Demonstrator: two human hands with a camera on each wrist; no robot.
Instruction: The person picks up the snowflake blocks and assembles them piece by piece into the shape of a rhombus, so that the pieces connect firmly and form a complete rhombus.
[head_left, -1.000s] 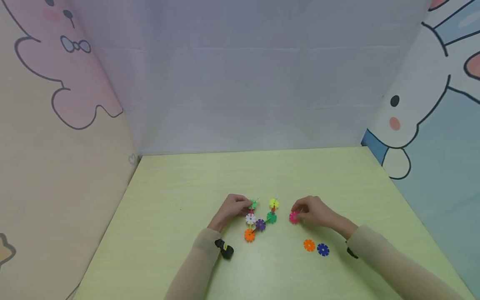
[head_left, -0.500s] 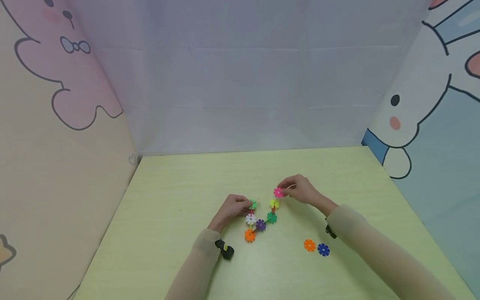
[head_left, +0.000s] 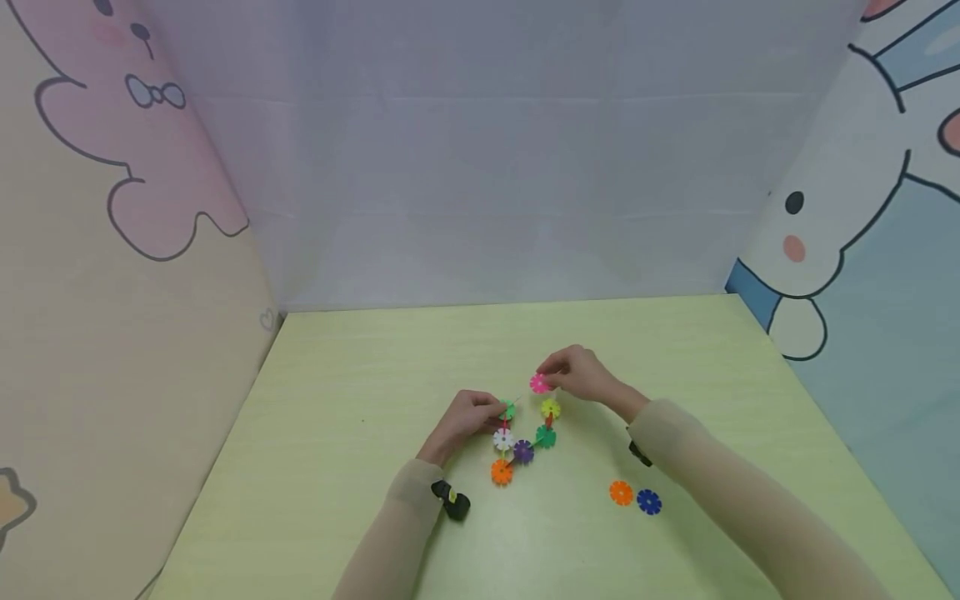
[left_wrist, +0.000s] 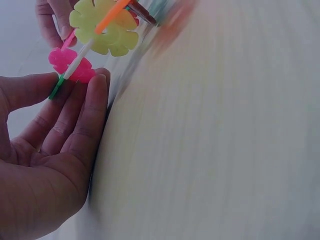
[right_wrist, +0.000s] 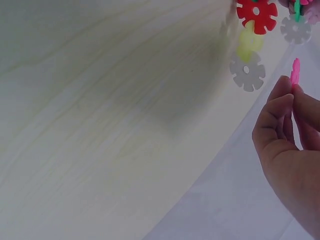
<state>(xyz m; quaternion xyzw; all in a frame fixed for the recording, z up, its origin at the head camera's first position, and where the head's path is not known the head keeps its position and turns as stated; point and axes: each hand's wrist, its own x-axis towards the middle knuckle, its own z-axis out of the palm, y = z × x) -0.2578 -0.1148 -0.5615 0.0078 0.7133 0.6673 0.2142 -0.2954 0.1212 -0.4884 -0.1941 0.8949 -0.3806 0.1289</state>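
Observation:
A U-shaped chain of flower-shaped plastic snowflake discs lies on the table. It includes an orange disc (head_left: 502, 472), a purple disc (head_left: 523, 452) and a yellow disc (head_left: 551, 408). At the chain's left end, my left hand (head_left: 467, 420) pinches a green disc (head_left: 508, 410); thumb and fingertips close on it in the left wrist view. Between thumb and fingers, my right hand (head_left: 583, 373) holds a pink disc (head_left: 539, 383) just beyond the gap between the two chain ends. Edge-on in the right wrist view, that pink disc (right_wrist: 295, 72) appears apart from the clear disc (right_wrist: 247, 71).
Two loose discs, one orange (head_left: 621, 492) and one dark blue (head_left: 649, 502), lie to the right of the chain, nearer the person. The pale wooden table (head_left: 337, 367) meets a light curtain at the back. Printed cartoon panels flank both sides.
My right hand has carried the pink disc from right of the chain, away from the person and leftward, past the yellow end towards the left end. My left hand keeps its place on the chain.

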